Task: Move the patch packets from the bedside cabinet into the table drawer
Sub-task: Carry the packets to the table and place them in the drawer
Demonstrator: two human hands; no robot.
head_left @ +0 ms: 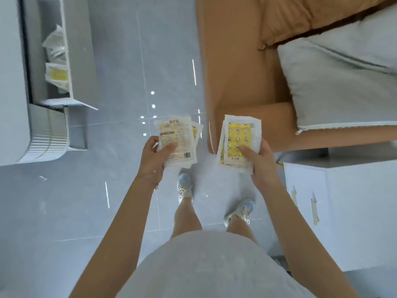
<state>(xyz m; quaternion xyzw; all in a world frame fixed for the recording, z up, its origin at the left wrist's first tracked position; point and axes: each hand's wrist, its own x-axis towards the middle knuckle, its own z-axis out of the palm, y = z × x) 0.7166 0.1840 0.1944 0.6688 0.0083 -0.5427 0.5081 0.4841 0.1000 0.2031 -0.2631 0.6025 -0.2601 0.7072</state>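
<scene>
Two loads sat mid-frame, thumb-pinched: left hand (153,162) gripped the printed packets (178,138), right hand (262,166) the yellow packets (237,136); light, slick, floppy, so judged best clamped flat across the faces.

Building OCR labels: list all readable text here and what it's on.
"暖手宝": top of the front packet in the left hand.
"HAND WARMER": just below, same packet.
Its fine print and barcode: too small.
Yellow packet in the right hand: bottom label blurred.
Drawer packets: unreadable.
</scene>
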